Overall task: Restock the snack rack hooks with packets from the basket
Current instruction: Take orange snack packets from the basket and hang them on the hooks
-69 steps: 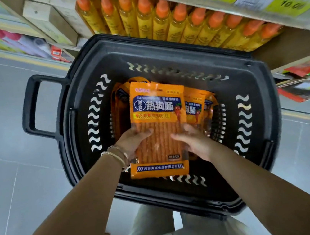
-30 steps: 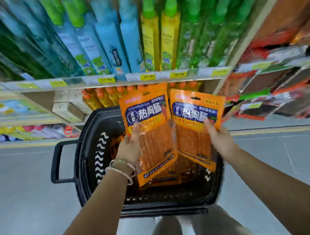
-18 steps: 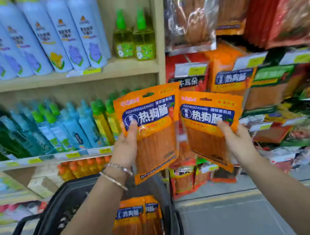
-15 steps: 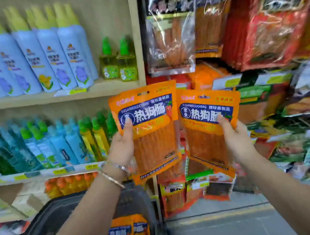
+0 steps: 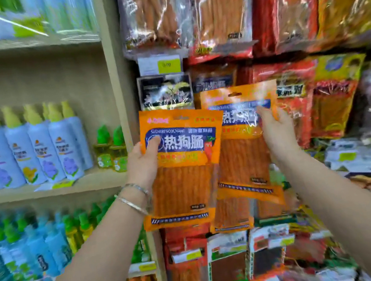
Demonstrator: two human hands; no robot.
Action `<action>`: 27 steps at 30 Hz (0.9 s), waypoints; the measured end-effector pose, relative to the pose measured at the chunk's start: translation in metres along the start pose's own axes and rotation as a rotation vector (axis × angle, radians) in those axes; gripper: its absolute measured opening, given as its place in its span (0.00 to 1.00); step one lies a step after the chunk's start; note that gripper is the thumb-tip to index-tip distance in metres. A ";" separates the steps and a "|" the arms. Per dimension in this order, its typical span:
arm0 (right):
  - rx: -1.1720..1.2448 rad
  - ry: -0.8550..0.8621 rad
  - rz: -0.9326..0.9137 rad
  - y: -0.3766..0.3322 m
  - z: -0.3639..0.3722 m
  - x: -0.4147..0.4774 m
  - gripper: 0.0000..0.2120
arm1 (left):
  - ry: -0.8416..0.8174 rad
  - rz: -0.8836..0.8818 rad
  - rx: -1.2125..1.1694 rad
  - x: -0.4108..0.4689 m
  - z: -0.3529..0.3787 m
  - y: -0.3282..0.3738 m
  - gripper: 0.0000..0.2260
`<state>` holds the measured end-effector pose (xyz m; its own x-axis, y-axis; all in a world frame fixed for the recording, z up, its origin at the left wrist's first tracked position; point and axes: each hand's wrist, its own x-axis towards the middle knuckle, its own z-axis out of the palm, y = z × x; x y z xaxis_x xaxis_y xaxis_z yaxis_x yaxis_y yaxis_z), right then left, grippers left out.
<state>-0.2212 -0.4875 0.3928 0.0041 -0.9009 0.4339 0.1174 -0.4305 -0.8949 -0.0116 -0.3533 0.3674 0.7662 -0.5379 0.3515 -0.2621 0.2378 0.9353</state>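
My left hand [image 5: 143, 164] grips an orange snack packet [image 5: 185, 176] by its left edge, thumb across the blue label. My right hand [image 5: 274, 131] holds a second orange packet [image 5: 239, 156] of the same kind, raised a little higher against the snack rack [image 5: 294, 104]. The second packet's hang hole sits near the top, in front of hanging packets of the same orange kind. Both packets are upright and overlap slightly. The basket is out of view.
A wooden shelf post [image 5: 119, 78] divides the rack from shelves of blue spray bottles [image 5: 37, 153] and small green bottles [image 5: 108, 149] at left. Red and clear snack bags [image 5: 208, 11] hang above; more packets [image 5: 233, 260] hang below. A yellow price tag [image 5: 168, 64] sits above.
Both hands lifted the two orange packets out of the basket and up to the rack. The view rose from the basket to the hanging snacks, and the right packet moved ahead toward the hooks.
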 end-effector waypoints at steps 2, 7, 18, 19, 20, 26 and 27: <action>0.054 0.004 0.083 -0.007 0.006 0.022 0.22 | -0.010 0.021 0.001 0.014 0.014 0.004 0.13; 0.028 -0.065 0.082 -0.017 0.023 0.074 0.20 | -0.097 0.080 -0.049 0.051 0.046 0.011 0.12; 0.120 -0.121 0.132 -0.002 0.044 0.136 0.07 | -0.241 0.040 -0.050 0.097 0.080 0.010 0.18; 0.138 -0.136 0.127 0.000 0.044 0.138 0.04 | -0.240 0.031 -0.041 0.098 0.082 0.011 0.22; 0.148 -0.139 0.124 0.002 0.044 0.138 0.04 | -0.231 0.029 -0.027 0.097 0.084 0.012 0.29; -0.125 -0.049 -0.165 0.024 0.036 0.139 0.14 | -0.216 0.007 -0.053 0.091 0.096 0.021 0.39; -0.156 -0.046 -0.229 0.025 0.034 0.134 0.17 | -0.209 0.004 -0.047 0.089 0.099 0.022 0.39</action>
<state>-0.1838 -0.6174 0.4322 0.0405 -0.7773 0.6278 -0.0333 -0.6290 -0.7767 -0.0073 -0.4765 0.4238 0.6254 -0.6917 0.3611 -0.2338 0.2754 0.9325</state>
